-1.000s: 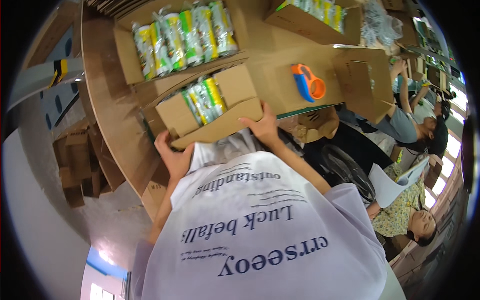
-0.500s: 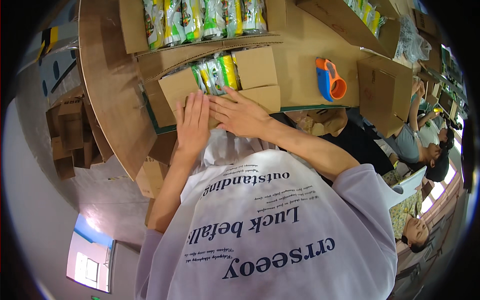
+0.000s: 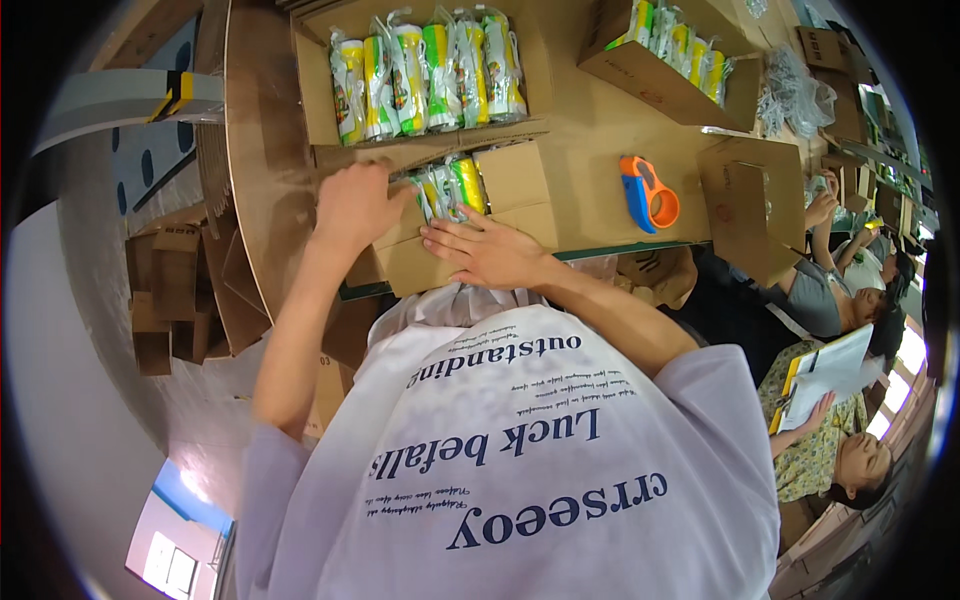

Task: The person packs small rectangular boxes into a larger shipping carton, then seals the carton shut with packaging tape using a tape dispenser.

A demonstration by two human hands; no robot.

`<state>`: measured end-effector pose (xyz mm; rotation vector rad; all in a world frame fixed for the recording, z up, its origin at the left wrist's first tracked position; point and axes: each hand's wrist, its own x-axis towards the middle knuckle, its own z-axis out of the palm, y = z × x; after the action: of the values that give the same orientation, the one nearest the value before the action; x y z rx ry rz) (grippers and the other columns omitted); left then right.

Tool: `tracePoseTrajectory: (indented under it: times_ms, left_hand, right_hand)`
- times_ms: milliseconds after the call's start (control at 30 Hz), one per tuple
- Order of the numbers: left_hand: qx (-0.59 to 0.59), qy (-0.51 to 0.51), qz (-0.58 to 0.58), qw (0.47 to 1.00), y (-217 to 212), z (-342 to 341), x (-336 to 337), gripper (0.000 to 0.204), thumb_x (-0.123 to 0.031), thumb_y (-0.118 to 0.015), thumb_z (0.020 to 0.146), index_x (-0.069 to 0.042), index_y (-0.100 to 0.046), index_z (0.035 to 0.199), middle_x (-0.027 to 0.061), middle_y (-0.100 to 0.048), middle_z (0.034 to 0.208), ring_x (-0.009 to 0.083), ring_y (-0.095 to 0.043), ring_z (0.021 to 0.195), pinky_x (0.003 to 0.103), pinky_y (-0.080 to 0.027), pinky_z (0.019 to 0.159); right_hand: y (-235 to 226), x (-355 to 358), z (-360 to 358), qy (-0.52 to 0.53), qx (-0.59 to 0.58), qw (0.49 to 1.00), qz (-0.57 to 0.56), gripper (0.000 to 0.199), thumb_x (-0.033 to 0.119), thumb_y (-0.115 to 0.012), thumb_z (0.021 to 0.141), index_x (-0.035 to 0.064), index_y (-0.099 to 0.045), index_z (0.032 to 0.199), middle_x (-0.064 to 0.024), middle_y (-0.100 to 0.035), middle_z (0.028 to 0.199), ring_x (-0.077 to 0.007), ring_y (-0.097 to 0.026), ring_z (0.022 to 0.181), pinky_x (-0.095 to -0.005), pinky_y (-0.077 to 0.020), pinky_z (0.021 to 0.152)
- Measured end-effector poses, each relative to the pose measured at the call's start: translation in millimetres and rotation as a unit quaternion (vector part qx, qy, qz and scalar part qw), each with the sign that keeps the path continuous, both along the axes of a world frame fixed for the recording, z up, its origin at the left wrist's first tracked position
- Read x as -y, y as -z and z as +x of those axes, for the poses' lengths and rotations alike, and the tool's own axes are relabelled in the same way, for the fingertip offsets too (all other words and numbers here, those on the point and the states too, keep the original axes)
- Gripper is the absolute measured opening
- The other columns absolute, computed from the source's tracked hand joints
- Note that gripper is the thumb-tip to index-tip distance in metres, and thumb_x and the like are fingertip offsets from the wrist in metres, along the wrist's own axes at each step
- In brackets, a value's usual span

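A small cardboard box [image 3: 425, 257] lies before me on the table, its near flap folded over part of the top. Inside, several yellow, green and white pieces in clear plastic [image 3: 446, 188] show through the gap. My left hand [image 3: 358, 208] is curled at the box's left end over the side flap; its fingertips are partly hidden. My right hand [image 3: 490, 250] lies flat on the near flap, fingers spread. Just beyond stands a larger open carton [image 3: 318, 88] holding a row of yellow, green and white cylindrical items [image 3: 408, 75] in clear plastic.
An orange and blue tape dispenser [image 3: 648, 195] lies at right. Beyond it are another filled carton [image 3: 655, 88], an upright open box [image 3: 745, 200] and crumpled clear plastic [image 3: 795, 95]. Flattened cardboard boxes [image 3: 178, 290] are stacked at left. A person with a clipboard [image 3: 822, 378] is at right.
My left hand has lifted off the near flap and moved to the box's left end, its fingers curling. My right hand stays on the near flap. The view has shifted, showing more of the large carton.
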<state>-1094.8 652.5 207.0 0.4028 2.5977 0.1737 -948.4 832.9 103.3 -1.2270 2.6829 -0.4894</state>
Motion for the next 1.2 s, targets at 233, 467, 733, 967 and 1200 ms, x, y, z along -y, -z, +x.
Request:
tracePoseTrajectory:
  times_ms: [233,467,733,967,1200]
  left_hand:
    - [0.278,0.221,0.271,0.895,38.9,-38.3,-8.5,0.064,-0.032,-0.064,0.091,-0.008,-0.044,0.147,0.0162,-0.042,0.152,0.0246,-0.042,0.138,0.033,-0.034,0.111]
    - [0.465,0.015,0.273,0.842,53.2,-51.1,-2.5,0.065,-0.046,-0.058,0.096,-0.004,-0.046,0.144,0.0129,-0.049,0.145,0.0201,-0.042,0.133,0.032,-0.032,0.111]
    - [0.500,-0.056,0.236,0.831,37.7,-53.8,-0.9,0.082,-0.062,-0.051,0.093,-0.001,-0.040,0.147,0.0123,-0.038,0.154,0.0228,-0.030,0.145,0.034,-0.022,0.118]
    - [0.501,-0.079,0.261,0.821,43.1,-50.9,-5.1,0.082,-0.065,-0.049,0.093,-0.006,-0.039,0.149,0.0107,-0.036,0.155,0.0204,-0.033,0.142,0.033,-0.024,0.117]
    - [0.507,0.071,0.308,0.802,58.0,-37.9,-7.3,0.080,-0.064,-0.037,0.098,-0.011,-0.020,0.156,0.0096,-0.018,0.162,0.0215,-0.018,0.148,0.036,-0.016,0.120]
  right_hand:
    - [-4.7,-0.4,-0.6,0.011,0.003,1.000,-0.013,0.055,0.033,-0.050,0.096,0.0073,-0.042,0.144,-0.0050,-0.041,0.152,-0.0193,-0.033,0.143,-0.0450,-0.0191,0.121]
    - [-8.0,-7.3,-36.4,0.186,-0.064,0.981,-0.009,0.053,0.028,-0.054,0.094,-0.0015,-0.047,0.138,-0.0138,-0.048,0.144,-0.0264,-0.041,0.137,-0.0455,-0.0258,0.118]
    - [1.5,-9.3,-50.0,0.163,-0.077,0.979,-0.091,0.041,0.019,-0.058,0.087,-0.0022,-0.056,0.123,-0.0168,-0.055,0.132,-0.0318,-0.051,0.125,-0.0446,-0.0351,0.112]
    - [4.9,4.3,-64.8,0.180,-0.044,0.980,-0.065,0.029,0.012,-0.053,0.082,0.0020,-0.059,0.108,-0.0160,-0.061,0.108,-0.0313,-0.059,0.104,-0.0405,-0.0441,0.097]
    - [24.8,3.1,-47.2,0.188,-0.097,0.963,-0.168,0.022,0.013,-0.059,0.078,0.0033,-0.062,0.098,-0.0122,-0.065,0.096,-0.0294,-0.062,0.095,-0.0407,-0.0486,0.089]
